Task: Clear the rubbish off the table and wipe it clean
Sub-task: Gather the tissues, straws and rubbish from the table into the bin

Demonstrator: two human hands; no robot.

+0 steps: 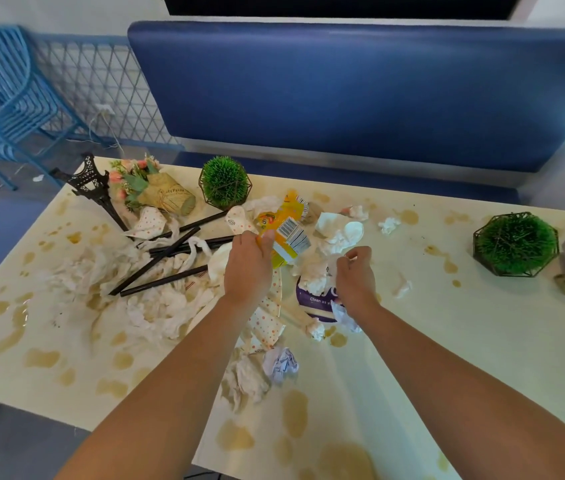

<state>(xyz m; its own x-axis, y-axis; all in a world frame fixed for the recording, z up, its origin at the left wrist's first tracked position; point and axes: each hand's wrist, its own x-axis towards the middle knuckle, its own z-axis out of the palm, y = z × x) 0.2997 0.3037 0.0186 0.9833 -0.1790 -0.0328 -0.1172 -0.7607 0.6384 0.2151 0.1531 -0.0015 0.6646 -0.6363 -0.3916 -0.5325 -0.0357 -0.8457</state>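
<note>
Stained table: straws, tissues, plant balls around hands.

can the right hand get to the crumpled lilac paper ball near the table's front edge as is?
Probably yes. The crumpled lilac paper ball lies uncovered on the cream table, nearer the person than the right hand, which pinches white tissue; it would need to let go or gather both.

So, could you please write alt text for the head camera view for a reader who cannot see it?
Two bare hands reach into rubbish on a stained cream table: the left hand grips a yellow wrapper, the right hand pinches a crumpled tissue. Black straws, more tissues and two green ball plants surround them.
</note>
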